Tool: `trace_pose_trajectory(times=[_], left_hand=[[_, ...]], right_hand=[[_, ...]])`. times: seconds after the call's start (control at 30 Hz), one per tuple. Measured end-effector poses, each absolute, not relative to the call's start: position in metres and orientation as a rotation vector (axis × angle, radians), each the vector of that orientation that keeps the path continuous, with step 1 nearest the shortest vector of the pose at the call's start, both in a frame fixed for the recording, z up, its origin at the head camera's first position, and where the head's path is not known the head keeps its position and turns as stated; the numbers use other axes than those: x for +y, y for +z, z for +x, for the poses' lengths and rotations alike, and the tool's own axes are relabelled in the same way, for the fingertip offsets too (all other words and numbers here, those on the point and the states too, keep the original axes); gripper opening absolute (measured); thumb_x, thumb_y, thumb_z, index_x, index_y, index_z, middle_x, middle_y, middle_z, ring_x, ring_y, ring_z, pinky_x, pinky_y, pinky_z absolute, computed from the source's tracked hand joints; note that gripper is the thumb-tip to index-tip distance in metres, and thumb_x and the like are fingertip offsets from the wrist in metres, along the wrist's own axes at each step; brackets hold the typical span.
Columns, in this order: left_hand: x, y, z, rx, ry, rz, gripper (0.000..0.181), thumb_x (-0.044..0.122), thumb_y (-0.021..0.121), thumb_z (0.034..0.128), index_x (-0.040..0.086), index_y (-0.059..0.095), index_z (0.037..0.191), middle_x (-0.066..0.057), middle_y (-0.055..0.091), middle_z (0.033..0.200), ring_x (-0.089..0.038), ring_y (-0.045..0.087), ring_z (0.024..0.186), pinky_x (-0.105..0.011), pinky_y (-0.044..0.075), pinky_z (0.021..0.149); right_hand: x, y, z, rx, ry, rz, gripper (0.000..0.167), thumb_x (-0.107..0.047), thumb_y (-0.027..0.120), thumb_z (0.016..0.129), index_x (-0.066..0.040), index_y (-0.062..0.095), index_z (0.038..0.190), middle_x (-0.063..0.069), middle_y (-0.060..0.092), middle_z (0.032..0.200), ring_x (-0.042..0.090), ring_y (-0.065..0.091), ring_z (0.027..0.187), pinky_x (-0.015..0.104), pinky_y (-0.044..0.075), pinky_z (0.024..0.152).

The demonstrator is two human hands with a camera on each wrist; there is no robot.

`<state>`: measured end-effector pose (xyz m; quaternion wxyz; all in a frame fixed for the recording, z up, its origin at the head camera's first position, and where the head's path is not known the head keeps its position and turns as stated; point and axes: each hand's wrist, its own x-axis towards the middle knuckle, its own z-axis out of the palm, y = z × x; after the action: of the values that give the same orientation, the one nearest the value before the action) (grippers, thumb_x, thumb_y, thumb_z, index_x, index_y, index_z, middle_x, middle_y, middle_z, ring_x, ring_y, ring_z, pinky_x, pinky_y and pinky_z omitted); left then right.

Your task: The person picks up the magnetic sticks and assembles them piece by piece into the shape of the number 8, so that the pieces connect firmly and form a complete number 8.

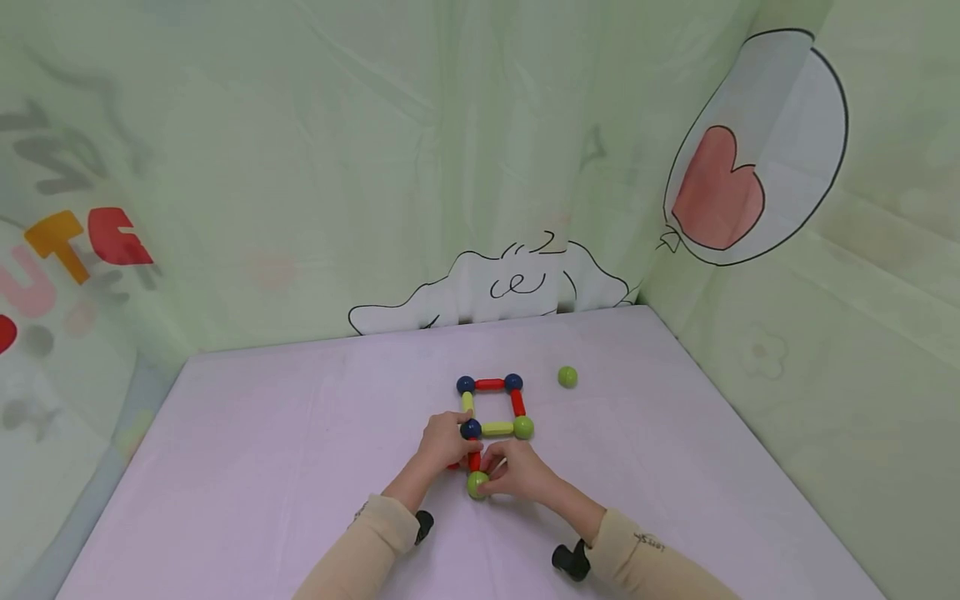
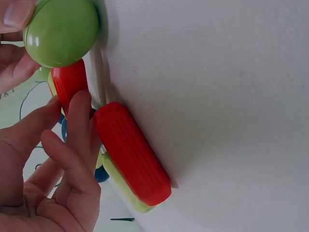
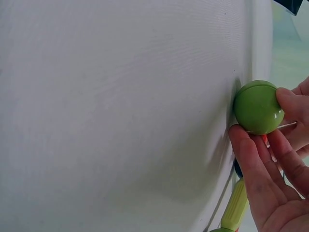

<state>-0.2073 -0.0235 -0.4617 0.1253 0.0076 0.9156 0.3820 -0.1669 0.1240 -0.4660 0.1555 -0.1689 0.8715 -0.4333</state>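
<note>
My right hand pinches a green ball between thumb and fingers, low on the table. The ball meets the near end of a red rod, which my left hand grips with its fingers. At its far end this rod adjoins a dark blue ball, a corner of a square frame. Red rods, yellow rods, two more blue balls and a green ball form the rest of that square. Another red rod lies beside my left fingers, mostly hidden in the head view.
A loose green ball rests to the right of the square's far side. The pale tablecloth reaches back to a printed fabric wall. Black wrist devices sit at both sleeves.
</note>
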Motion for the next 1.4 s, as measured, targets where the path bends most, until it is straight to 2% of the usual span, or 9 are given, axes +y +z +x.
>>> trace_pose_trajectory(times=[0.1, 0.17, 0.37, 0.6, 0.67, 0.83, 1.1, 1.23, 1.4], left_hand=[[-0.025, -0.461, -0.209, 2.661, 1.124, 0.034, 0.048, 0.017, 0.073, 0.0776, 0.007, 0.059, 0.123, -0.015, 0.059, 0.086, -0.016, 0.055, 0.049, -0.021, 0.041, 0.047], [-0.026, -0.461, -0.211, 2.661, 1.124, 0.044, 0.045, 0.016, 0.072, 0.0784, 0.006, 0.06, 0.12, -0.012, 0.057, 0.08, -0.016, 0.056, 0.049, -0.021, 0.042, 0.048], [-0.029, -0.46, -0.217, 2.715, 1.052, 0.12, 0.036, 0.015, 0.072, 0.0787, 0.004, 0.066, 0.112, -0.014, 0.06, 0.091, -0.014, 0.054, 0.051, -0.022, 0.043, 0.049], [-0.034, -0.457, -0.232, 2.857, 0.73, 0.383, 0.025, 0.023, 0.076, 0.0752, 0.011, 0.073, 0.096, -0.002, 0.054, 0.082, -0.015, 0.048, 0.073, -0.024, 0.042, 0.061], [-0.036, -0.456, -0.236, 2.873, 0.665, 0.432, 0.024, 0.027, 0.077, 0.0734, 0.013, 0.074, 0.093, 0.0, 0.053, 0.082, -0.014, 0.048, 0.076, -0.025, 0.043, 0.064], [-0.039, -0.453, -0.243, 2.86, 0.645, 0.488, 0.024, 0.028, 0.078, 0.0712, 0.015, 0.074, 0.091, -0.001, 0.059, 0.088, -0.015, 0.052, 0.079, -0.027, 0.045, 0.069], [-0.048, -0.457, -0.25, 2.728, 0.918, 0.574, 0.024, 0.018, 0.079, 0.0713, 0.006, 0.073, 0.092, -0.001, 0.069, 0.081, -0.011, 0.058, 0.073, -0.023, 0.047, 0.065], [-0.051, -0.461, -0.253, 2.658, 1.021, 0.54, 0.023, 0.016, 0.078, 0.0719, 0.006, 0.073, 0.092, 0.0, 0.068, 0.08, -0.009, 0.059, 0.07, -0.022, 0.047, 0.064], [-0.052, -0.465, -0.255, 2.61, 1.083, 0.501, 0.024, 0.017, 0.079, 0.0714, 0.007, 0.073, 0.092, 0.0, 0.068, 0.083, -0.01, 0.061, 0.071, -0.023, 0.048, 0.064]], right_hand=[[0.123, -0.466, -0.167, 2.494, -1.244, -0.489, 0.02, -0.009, 0.078, 0.071, -0.003, 0.062, 0.081, 0.001, 0.061, 0.076, 0.015, 0.059, 0.068, 0.023, 0.05, 0.061], [0.123, -0.465, -0.166, 2.495, -1.241, -0.493, 0.019, -0.009, 0.078, 0.071, -0.004, 0.063, 0.081, 0.001, 0.061, 0.076, 0.015, 0.059, 0.068, 0.023, 0.05, 0.061], [0.123, -0.464, -0.165, 2.498, -1.234, -0.498, 0.019, -0.008, 0.078, 0.071, -0.003, 0.063, 0.081, 0.001, 0.061, 0.076, 0.015, 0.059, 0.067, 0.022, 0.05, 0.061], [0.121, -0.462, -0.167, 2.521, -1.199, -0.473, 0.02, -0.009, 0.078, 0.07, -0.005, 0.063, 0.082, -0.001, 0.06, 0.077, 0.013, 0.056, 0.068, 0.023, 0.049, 0.062], [0.12, -0.462, -0.168, 2.534, -1.178, -0.488, 0.019, -0.008, 0.078, 0.07, -0.005, 0.063, 0.082, -0.001, 0.06, 0.077, 0.013, 0.056, 0.069, 0.022, 0.049, 0.062], [0.116, -0.459, -0.17, 2.561, -1.164, -0.546, 0.017, -0.007, 0.076, 0.072, -0.003, 0.065, 0.084, 0.002, 0.061, 0.079, 0.016, 0.055, 0.071, 0.021, 0.047, 0.061], [0.104, -0.456, -0.177, 2.625, -1.152, -0.661, 0.015, -0.004, 0.073, 0.075, 0.0, 0.068, 0.089, 0.004, 0.06, 0.075, 0.018, 0.052, 0.07, 0.021, 0.043, 0.058], [0.095, -0.461, -0.18, 2.651, -1.082, -0.664, 0.017, -0.008, 0.073, 0.075, -0.003, 0.071, 0.092, -0.003, 0.059, 0.07, 0.013, 0.049, 0.067, 0.02, 0.042, 0.057], [0.087, -0.467, -0.182, 2.726, -0.967, -0.733, 0.013, -0.01, 0.073, 0.076, -0.004, 0.072, 0.087, -0.007, 0.054, 0.062, 0.006, 0.045, 0.059, 0.018, 0.04, 0.056]])
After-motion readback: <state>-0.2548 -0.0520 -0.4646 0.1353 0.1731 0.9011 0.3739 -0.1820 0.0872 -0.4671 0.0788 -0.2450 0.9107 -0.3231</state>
